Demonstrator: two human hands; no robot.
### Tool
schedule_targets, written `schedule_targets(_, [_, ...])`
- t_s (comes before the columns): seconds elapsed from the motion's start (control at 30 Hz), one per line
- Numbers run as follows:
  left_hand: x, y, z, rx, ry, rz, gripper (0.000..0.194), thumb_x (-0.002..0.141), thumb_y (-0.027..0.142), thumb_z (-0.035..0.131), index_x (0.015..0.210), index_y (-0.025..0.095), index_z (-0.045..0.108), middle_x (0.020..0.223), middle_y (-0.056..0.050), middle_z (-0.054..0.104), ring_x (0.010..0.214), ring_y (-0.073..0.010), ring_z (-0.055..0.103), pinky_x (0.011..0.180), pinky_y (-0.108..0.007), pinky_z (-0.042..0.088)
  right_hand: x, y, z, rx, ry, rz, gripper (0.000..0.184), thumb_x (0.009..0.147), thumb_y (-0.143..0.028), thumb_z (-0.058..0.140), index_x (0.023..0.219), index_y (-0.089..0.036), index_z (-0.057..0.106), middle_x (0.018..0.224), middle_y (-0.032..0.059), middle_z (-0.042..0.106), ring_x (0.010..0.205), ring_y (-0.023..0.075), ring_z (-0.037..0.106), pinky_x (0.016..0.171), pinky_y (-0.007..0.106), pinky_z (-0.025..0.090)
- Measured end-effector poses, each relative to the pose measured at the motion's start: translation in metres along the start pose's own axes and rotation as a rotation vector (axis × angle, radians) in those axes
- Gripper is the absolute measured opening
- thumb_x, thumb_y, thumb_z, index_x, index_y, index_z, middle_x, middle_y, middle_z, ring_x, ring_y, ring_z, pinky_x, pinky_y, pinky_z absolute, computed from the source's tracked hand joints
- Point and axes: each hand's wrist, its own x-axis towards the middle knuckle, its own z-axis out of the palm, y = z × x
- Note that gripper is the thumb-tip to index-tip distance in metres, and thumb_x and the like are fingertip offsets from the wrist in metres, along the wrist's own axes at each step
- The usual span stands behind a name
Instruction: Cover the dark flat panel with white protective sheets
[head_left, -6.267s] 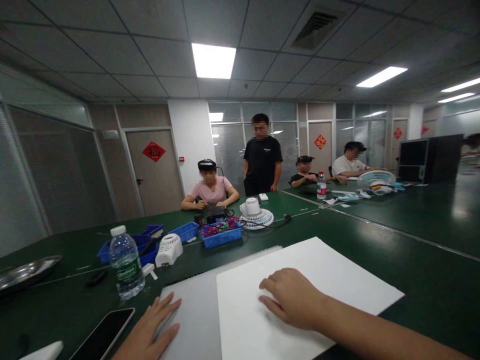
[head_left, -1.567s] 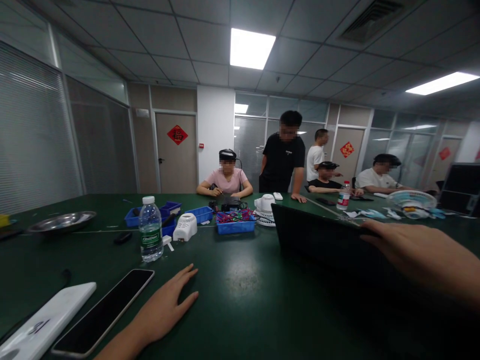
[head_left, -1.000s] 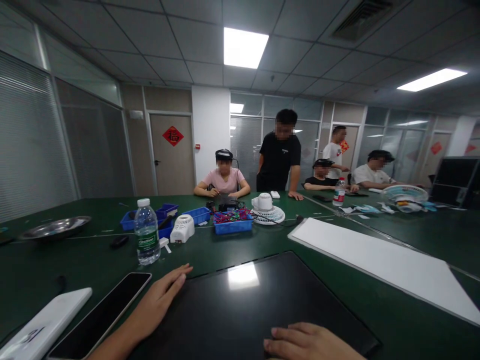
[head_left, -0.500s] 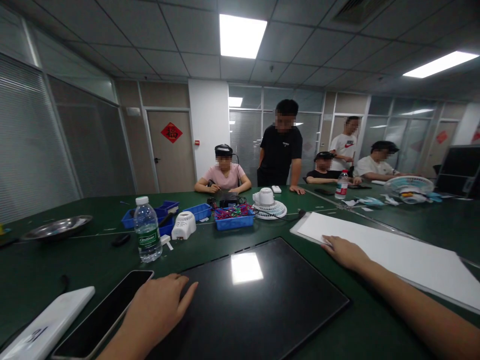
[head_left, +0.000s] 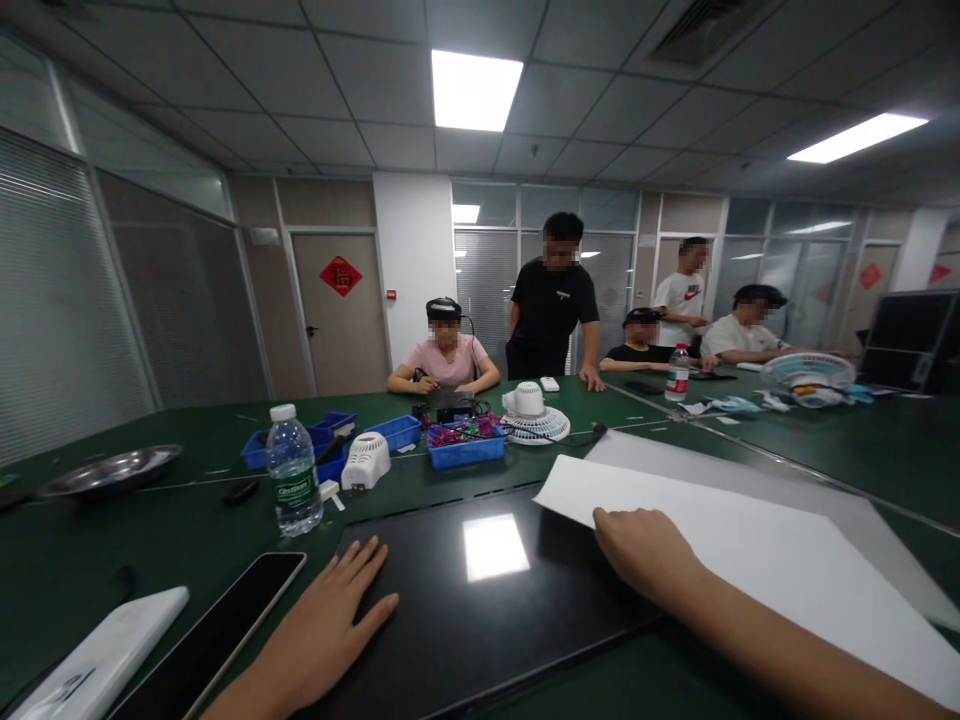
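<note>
A flat black panel with a glossy surface lies on the table in front of me, mirroring a ceiling light. My left hand rests on its left side with the fingers spread. Pinched in my right hand is the near edge of a large white sheet. The sheet's left corner is lifted and hangs over the panel's far right part. Under and behind it lies a greyish translucent sheet on the table.
Left of the panel are a phone, a white power bank-like block and a water bottle. Beyond stand a white fan housing, a blue bin of wires and a white fan. Several people are across the table.
My right hand has closed on the white sheet and drawn it left and toward me, over the panel, exposing the greyish sheet. My left hand's fingers have spread on the panel.
</note>
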Motion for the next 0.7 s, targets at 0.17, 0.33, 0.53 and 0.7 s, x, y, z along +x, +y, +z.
schedule_targets(0.17, [0.004,-0.01,0.003,-0.051,0.011,0.019,0.079,0.091,0.073,0.033,0.151,0.023,0.033,0.162,-0.008,0.028,0.151,-0.0299,0.019,0.123,-0.056,0.014,-0.029,-0.046,-0.033,0.379,-0.032,-0.502,0.03,0.098,-0.043,0.045,0.107,-0.024,0.067,0.096,0.0049,0.075,0.086,0.0206,0.07,0.076,0.031,0.048])
schedule_targets(0.33, [0.005,-0.009,0.006,-0.08,0.012,-0.014,0.073,0.093,0.07,0.028,0.152,0.026,0.032,0.162,-0.003,0.028,0.151,-0.0308,0.015,0.122,-0.063,0.004,-0.033,-0.047,-0.034,0.398,0.102,-0.521,0.037,0.1,-0.038,0.037,0.123,-0.022,0.063,0.116,0.0106,0.071,0.102,0.0239,0.066,0.088,0.037,0.046])
schedule_targets(0.53, [0.005,-0.011,0.01,-0.139,0.047,-0.043,0.073,0.095,0.066,0.028,0.15,0.019,0.038,0.161,-0.007,0.029,0.15,-0.0318,0.015,0.122,-0.058,0.015,-0.018,-0.036,-0.014,0.105,-0.034,-0.187,0.043,0.099,-0.044,0.038,0.093,-0.016,0.07,0.089,0.0137,0.071,0.08,0.0273,0.068,0.07,0.038,0.046])
schedule_targets(0.7, [0.009,-0.015,0.012,-0.179,0.119,-0.049,0.068,0.096,0.061,0.031,0.149,0.019,0.042,0.158,-0.009,0.037,0.148,-0.0317,0.023,0.12,-0.058,0.022,-0.013,-0.029,-0.008,0.111,-0.013,-0.227,0.043,0.099,-0.045,0.037,0.094,-0.015,0.069,0.092,0.0124,0.069,0.083,0.0257,0.066,0.072,0.036,0.045])
